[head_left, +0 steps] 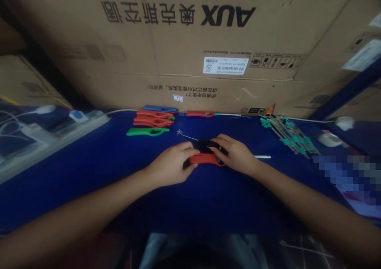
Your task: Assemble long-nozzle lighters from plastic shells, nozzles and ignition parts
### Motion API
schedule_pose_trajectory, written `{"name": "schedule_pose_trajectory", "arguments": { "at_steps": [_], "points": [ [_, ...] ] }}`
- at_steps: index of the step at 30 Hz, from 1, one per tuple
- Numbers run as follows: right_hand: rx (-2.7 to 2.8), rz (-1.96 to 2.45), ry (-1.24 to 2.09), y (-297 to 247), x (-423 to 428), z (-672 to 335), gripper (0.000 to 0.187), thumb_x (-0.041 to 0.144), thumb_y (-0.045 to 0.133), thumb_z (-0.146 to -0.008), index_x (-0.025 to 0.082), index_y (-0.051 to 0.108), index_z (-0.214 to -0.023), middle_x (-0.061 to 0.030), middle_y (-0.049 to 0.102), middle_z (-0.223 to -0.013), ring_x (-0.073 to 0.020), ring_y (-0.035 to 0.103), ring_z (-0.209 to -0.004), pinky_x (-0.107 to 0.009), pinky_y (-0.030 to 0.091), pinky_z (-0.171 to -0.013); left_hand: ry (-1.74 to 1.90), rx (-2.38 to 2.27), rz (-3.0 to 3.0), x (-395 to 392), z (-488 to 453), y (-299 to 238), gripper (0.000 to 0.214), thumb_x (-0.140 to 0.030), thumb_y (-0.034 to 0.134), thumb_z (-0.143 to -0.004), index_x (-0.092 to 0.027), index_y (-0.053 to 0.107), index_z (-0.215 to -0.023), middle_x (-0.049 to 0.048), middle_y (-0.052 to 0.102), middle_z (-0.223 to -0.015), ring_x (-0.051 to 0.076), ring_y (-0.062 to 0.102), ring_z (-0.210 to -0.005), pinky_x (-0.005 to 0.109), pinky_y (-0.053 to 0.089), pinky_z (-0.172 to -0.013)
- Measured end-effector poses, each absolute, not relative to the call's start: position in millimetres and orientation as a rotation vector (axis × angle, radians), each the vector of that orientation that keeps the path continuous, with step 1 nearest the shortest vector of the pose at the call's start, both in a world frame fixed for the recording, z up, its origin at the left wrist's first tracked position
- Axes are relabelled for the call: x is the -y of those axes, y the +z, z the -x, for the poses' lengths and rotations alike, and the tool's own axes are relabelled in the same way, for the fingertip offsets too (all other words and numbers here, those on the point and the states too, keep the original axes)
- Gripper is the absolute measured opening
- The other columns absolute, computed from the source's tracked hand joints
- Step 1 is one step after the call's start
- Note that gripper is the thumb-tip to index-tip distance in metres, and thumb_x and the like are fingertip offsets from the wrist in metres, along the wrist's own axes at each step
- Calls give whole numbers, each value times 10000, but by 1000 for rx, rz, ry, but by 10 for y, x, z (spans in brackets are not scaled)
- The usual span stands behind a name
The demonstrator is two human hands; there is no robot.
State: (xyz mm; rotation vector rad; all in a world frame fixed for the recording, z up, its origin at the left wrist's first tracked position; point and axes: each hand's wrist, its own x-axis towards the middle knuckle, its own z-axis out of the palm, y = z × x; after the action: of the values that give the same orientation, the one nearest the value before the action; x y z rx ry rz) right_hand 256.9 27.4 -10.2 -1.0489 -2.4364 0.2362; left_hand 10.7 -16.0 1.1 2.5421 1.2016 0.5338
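My left hand (pixel 172 164) is closed on the butt end of a red long-necked lighter (pixel 204 158), thumb on the near side. My right hand (pixel 238 154) is closed around the black handle of a screwdriver (pixel 205 143) and also touches the lighter's trigger end. The screwdriver's thin shaft points left; a clump of small silvery bits, seemingly screws (pixel 179 132), is at its tip. A metal tube (pixel 263 156) shows past my right wrist, in line with the lighter. Part of the trigger end is hidden by my right fingers.
Red, blue and green lighter handles (pixel 153 121) lie at the back left. Another red lighter (pixel 201 114) lies by the large carton (pixel 166 68). Several metal tubes with teal ends (pixel 291 136) are piled on the right. A power strip (pixel 59 142) runs along the left of the blue tabletop (pixel 131 205).
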Motion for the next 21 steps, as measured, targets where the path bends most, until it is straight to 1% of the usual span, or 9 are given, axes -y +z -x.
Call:
{"name": "schedule_pose_trajectory", "arguments": {
  "at_steps": [3, 9, 18, 21],
  "points": [
    [2418, 1045, 208, -101, -265, -2575, 279, 317, 491, -1006, 180, 657, -1185, -93, 689, -1094, -211, 696, -930, -345, 585, -802, 537, -1199, -2541, 166, -108, 16, 318, -249, 563, -934, -215, 654, -1238, 64, 631, -1078, 209, 649, -928, 355, 552, -872],
    [2330, 1015, 149, -121, -261, -2589, 300, 342, 487, -1014, 171, 646, -1202, -105, 685, -1110, -216, 699, -942, -356, 588, -832, 544, -1193, -2546, 165, -108, 17, 322, -257, 570, -937, -218, 653, -1246, 64, 639, -1087, 213, 651, -942, 353, 551, -874],
    [2341, 1093, 134, -140, -259, -2580, 308, 348, 490, -1010, 176, 656, -1205, -98, 690, -1125, -217, 707, -928, -349, 592, -784, 541, -1199, -2539, 160, -102, 7, 321, -270, 577, -940, -220, 655, -1248, 63, 638, -1085, 206, 652, -917, 351, 552, -861],
    [2327, 1097, 133, -136, -250, -2573, 302, 343, 491, -1008, 180, 656, -1202, -97, 690, -1123, -211, 708, -910, -339, 588, -773, 560, -1177, -2523, 155, -110, 2, 319, -260, 583, -937, -217, 657, -1244, 66, 631, -1085, 207, 646, -931, 355, 547, -881]
  ]
}}
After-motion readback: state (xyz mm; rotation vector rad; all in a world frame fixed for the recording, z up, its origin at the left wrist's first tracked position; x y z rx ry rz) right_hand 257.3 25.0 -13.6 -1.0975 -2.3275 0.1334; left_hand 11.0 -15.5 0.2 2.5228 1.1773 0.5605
